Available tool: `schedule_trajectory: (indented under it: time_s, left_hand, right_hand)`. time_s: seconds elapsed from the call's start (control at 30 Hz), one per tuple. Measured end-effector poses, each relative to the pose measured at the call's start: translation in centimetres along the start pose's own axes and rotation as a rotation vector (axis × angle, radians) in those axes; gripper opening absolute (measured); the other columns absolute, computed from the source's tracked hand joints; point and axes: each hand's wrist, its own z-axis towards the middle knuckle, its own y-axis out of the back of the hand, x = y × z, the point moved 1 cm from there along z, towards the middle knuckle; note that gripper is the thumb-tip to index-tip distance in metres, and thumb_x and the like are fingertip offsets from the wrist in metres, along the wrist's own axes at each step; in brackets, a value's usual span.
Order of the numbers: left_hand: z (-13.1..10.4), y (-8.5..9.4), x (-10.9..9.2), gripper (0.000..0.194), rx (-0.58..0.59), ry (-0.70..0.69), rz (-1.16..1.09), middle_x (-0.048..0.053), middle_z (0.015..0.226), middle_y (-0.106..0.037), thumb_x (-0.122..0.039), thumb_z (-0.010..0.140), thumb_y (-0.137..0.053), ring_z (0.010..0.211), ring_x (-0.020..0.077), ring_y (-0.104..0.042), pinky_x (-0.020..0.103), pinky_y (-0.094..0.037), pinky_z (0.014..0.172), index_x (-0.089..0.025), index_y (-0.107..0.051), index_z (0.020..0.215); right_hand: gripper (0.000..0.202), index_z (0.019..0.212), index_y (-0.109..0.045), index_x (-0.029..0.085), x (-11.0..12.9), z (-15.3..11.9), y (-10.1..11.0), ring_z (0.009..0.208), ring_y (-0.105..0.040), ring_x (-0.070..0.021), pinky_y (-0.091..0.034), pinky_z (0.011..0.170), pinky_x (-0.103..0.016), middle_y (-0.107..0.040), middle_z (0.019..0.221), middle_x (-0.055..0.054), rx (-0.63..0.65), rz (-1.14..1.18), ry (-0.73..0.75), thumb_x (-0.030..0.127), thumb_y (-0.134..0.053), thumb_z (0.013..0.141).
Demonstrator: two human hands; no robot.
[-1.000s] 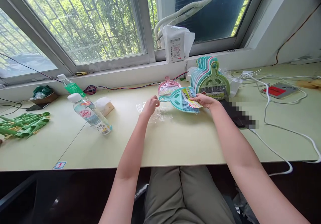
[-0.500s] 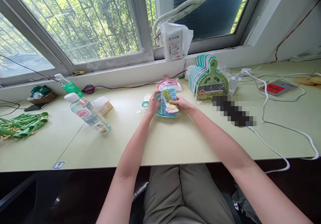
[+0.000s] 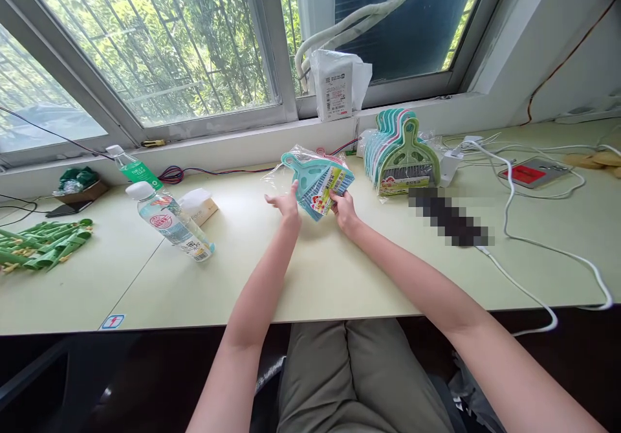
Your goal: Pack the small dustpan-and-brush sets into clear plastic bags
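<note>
A teal dustpan-and-brush set [image 3: 306, 175] with a yellow label and clear plastic wrap is tilted above the table, its handle pointing up and left. My right hand [image 3: 343, 211] grips its lower right edge by the label. Fingers spread, my left hand [image 3: 286, 205] is beside the lower left of the set, the fingertips near its edge and nothing grasped. Behind it lies a pink set, mostly hidden. To the right stands a row of similar sets [image 3: 407, 158] in teal, pink and green, the front one green.
Two bottles, one clear [image 3: 169, 221] and one green-labelled [image 3: 140, 173], stand left beside a small box [image 3: 200, 208]. Green strips [image 3: 46, 242] lie far left. White cables [image 3: 510, 206] and a grey-and-red item [image 3: 528, 173] are right. A white package [image 3: 338, 90] stands on the sill.
The teal set has turned from lying sideways to handle-up and been raised, covering more of the pink set. My left hand has let go and spread its fingers; my right hand moved slightly left.
</note>
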Motion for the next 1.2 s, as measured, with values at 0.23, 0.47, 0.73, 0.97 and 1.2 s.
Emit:
schedule_trajectory:
  time_s: [0.23,0.47,0.73,0.97,1.2]
  left_hand:
    - [-1.8,-1.9,1.6,0.045,0.55,0.235,-0.288,0.008,0.105,-0.074,-0.026,0.079,-0.074,0.107,0.0246,-0.068,0.042,-0.05,0.101,-0.02,-0.061,0.121]
    - [-1.3,-1.0,0.8,0.05,0.682,0.181,-0.275,0.009,0.124,-0.068,-0.044,0.086,-0.066,0.12,0.0264,-0.062,0.045,-0.047,0.106,-0.023,-0.055,0.13]
    - [-3.4,-1.8,0.0,0.047,0.864,0.208,-0.197,0.01,0.128,-0.065,-0.049,0.091,-0.055,0.129,0.0283,-0.055,0.046,-0.043,0.111,-0.017,-0.059,0.126]
    - [-1.9,-0.3,-0.6,0.049,0.834,0.138,-0.167,0.01,0.124,-0.067,-0.055,0.09,-0.051,0.125,0.0302,-0.058,0.048,-0.047,0.105,-0.018,-0.062,0.12]
    - [-2.7,-0.3,-0.1,0.038,1.034,0.28,-0.167,0.009,0.124,-0.067,-0.041,0.086,-0.059,0.125,0.0294,-0.058,0.046,-0.046,0.106,-0.019,-0.066,0.116]
  right_hand:
    - [0.023,0.1,-0.058,0.023,0.5,0.3,0.3,0.088,-0.069,-0.0144,-0.06,0.077,-0.029,-0.072,0.095,-0.001,-0.124,0.112,-0.001,0.014,-0.061,0.079]
    - [0.03,0.107,-0.056,0.025,0.2,0.4,-0.4,0.097,-0.069,-0.016,-0.059,0.086,-0.032,-0.072,0.101,-0.001,0.0,0.074,0.024,0.017,-0.061,0.079]
    - [0.018,0.101,-0.06,0.022,2.9,1.4,0.0,0.104,-0.067,-0.0179,-0.057,0.09,-0.032,-0.072,0.103,-0.004,0.029,0.058,0.08,0.019,-0.055,0.084]
    - [0.016,0.093,-0.06,0.02,3.3,1.1,0.0,0.097,-0.069,-0.0222,-0.058,0.087,-0.038,-0.073,0.096,-0.005,0.177,0.001,-0.006,0.021,-0.067,0.078]
    - [0.026,0.095,-0.058,0.023,4.5,1.0,0.0,0.103,-0.067,-0.0245,-0.059,0.085,-0.04,-0.071,0.099,-0.005,0.188,-0.041,0.092,0.034,-0.071,0.076]
